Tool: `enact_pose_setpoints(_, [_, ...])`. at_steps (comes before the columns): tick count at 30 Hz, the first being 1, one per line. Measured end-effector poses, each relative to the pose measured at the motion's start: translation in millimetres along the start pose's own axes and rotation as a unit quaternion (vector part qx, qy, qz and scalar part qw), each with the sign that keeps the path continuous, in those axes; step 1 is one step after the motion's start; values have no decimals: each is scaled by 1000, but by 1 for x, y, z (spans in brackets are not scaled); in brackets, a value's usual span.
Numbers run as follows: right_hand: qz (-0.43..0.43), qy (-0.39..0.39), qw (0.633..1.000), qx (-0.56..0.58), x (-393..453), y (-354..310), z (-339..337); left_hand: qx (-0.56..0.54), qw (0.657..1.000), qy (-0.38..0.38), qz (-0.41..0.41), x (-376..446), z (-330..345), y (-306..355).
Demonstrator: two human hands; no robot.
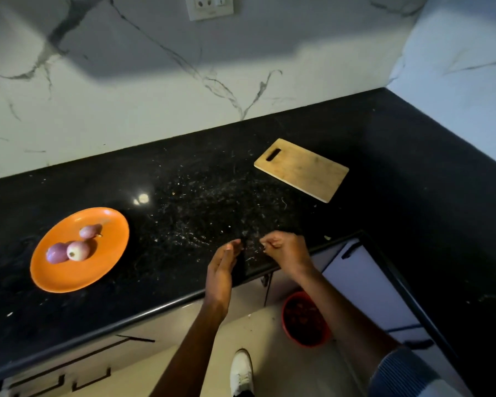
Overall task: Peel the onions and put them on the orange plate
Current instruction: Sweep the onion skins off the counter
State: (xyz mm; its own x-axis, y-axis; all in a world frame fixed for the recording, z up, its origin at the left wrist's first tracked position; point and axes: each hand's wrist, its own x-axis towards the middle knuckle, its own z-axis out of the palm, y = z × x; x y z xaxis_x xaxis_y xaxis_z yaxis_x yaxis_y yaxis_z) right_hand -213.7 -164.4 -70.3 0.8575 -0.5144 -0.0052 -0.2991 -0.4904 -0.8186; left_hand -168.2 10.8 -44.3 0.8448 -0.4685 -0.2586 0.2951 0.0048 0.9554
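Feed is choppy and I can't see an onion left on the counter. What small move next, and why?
Probably drop whatever the right hand pinches into the red bin on the floor below. Three onions already lie on the orange plate, none shows elsewhere, the left hand is open and empty, and the bin already holds scraps.

- One view only, worn on the person's head, looking forward and steeply down.
- It faces a dark surface [201, 202] backed by a marble wall [155, 81], which meet in a corner at upper right.
- Both forearms enter from the bottom edge; the fingers [235, 245] sit close, low of centre.
- Wide-angle lens: edges bow; the floor [269, 333] shows below the fingers.
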Motion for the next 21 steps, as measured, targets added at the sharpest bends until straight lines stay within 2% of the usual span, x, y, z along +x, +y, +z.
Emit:
enact_pose_setpoints(2, [78, 49, 991, 96, -14, 15, -22, -6, 1000, -18, -9, -2, 21, -7])
enact_pose_setpoints(5, [168, 110, 957, 210, -39, 40, -49, 4, 998, -54, -24, -7, 55, -22])
enact_pose_setpoints(8, [220, 159, 926, 264, -72, 73, -64, 22, 993, -98, -57, -14, 86, -48])
enact_pose_setpoints(11, [267, 158, 919, 245, -101, 124, -58, 80, 985, -132, -80, -9, 111, -96])
enact_pose_setpoints(14, [336, 177, 892, 245, -116, 188, -34, 176, 969, -156, -70, 5, 118, -152])
enact_pose_setpoints(21, [366, 196, 905, 94, -109, 340, 53, 364, 900, -211, -114, 69, 113, -305])
